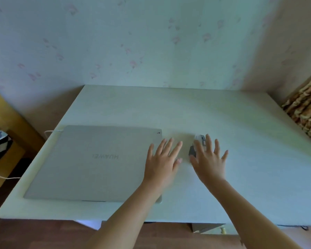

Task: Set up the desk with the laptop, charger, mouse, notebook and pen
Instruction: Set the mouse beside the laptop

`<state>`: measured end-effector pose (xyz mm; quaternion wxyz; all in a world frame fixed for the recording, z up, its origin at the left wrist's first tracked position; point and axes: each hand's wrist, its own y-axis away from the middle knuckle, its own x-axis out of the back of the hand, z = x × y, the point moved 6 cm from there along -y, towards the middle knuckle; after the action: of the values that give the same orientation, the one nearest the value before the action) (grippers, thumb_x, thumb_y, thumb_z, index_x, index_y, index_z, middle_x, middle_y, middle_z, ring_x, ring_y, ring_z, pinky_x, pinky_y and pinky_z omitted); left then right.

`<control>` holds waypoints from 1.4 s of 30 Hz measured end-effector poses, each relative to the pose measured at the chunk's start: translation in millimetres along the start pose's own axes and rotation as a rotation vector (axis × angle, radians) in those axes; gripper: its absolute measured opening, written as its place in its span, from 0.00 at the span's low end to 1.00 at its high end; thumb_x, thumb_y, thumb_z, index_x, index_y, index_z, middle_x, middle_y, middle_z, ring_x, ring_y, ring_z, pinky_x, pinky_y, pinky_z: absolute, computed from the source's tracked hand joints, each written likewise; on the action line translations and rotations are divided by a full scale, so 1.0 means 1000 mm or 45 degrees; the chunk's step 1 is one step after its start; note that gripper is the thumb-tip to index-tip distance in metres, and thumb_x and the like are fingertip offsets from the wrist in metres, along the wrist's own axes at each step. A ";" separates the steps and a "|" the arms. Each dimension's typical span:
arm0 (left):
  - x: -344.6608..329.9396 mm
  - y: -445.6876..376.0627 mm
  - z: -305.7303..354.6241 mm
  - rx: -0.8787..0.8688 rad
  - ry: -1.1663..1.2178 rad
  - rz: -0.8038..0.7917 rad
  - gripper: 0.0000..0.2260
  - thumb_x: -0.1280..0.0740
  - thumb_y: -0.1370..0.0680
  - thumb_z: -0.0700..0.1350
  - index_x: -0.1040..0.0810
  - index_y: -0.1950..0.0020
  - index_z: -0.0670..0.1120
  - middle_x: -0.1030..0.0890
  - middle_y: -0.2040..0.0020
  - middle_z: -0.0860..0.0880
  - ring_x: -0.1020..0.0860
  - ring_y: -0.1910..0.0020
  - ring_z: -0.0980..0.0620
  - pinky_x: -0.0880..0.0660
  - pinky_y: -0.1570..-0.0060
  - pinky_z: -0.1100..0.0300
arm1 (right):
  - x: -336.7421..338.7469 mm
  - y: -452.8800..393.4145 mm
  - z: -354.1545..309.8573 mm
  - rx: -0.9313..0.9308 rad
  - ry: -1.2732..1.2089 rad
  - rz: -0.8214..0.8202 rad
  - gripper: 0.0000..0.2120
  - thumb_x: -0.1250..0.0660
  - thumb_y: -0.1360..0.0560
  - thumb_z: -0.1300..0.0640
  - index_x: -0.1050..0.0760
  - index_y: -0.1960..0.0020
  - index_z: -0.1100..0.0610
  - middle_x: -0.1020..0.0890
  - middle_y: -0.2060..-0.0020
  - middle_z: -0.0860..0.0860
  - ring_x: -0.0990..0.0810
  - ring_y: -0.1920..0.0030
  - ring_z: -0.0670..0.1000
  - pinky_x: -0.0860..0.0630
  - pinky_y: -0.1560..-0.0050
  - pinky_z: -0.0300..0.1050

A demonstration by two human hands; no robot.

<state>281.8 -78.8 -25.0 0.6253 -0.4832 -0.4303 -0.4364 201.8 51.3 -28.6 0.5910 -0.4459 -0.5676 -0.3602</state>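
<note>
Hovering just right of the closed Huawei laptop point(95, 162), the spread, empty right hand point(207, 162) covers the mouse point(198, 141); light, rigid, likely slick, best gripped by its sides

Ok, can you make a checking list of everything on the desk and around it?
Surface: pale desk, mostly bare.
Job's things: closed grey laptop on the left part; mouse just right of it; notebook and pen not seen.
Clutter: nothing seen.
Hands: left hand open, over the laptop's right edge; right hand open, fingers spread over the mouse.
Cables: white cable at the laptop's far left corner, running off the desk.
Surroundings: flowered wallpaper, brown floor.
</note>
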 end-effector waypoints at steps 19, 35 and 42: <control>0.049 -0.001 0.011 0.089 0.451 0.066 0.31 0.48 0.22 0.65 0.47 0.22 0.56 0.49 0.21 0.58 0.52 0.23 0.58 0.46 0.26 0.50 | 0.010 0.033 -0.027 -0.655 -2.780 -0.523 0.19 0.46 0.23 0.55 0.24 0.38 0.58 0.21 0.40 0.60 0.23 0.39 0.59 0.30 0.36 0.56; 0.059 -0.023 0.001 0.239 0.670 0.134 0.35 0.32 0.27 0.61 0.43 0.24 0.58 0.48 0.21 0.58 0.51 0.23 0.59 0.48 0.26 0.49 | 0.025 0.042 -0.038 -0.410 -2.815 -0.520 0.18 0.49 0.21 0.55 0.25 0.37 0.57 0.19 0.44 0.57 0.19 0.46 0.55 0.22 0.47 0.52; 0.044 -0.002 -0.014 0.174 0.267 0.259 0.26 0.49 0.20 0.58 0.43 0.22 0.50 0.41 0.22 0.52 0.43 0.23 0.53 0.42 0.28 0.46 | 0.028 0.039 -0.015 -0.444 -2.222 0.006 0.11 0.31 0.28 0.52 0.24 0.45 0.48 0.18 0.51 0.46 0.19 0.57 0.44 0.24 0.63 0.41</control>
<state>292.3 -99.0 15.7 0.7391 -0.4324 -0.3402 -0.3887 246.1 53.3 -4.7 -0.1277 -0.6462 -0.7519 0.0278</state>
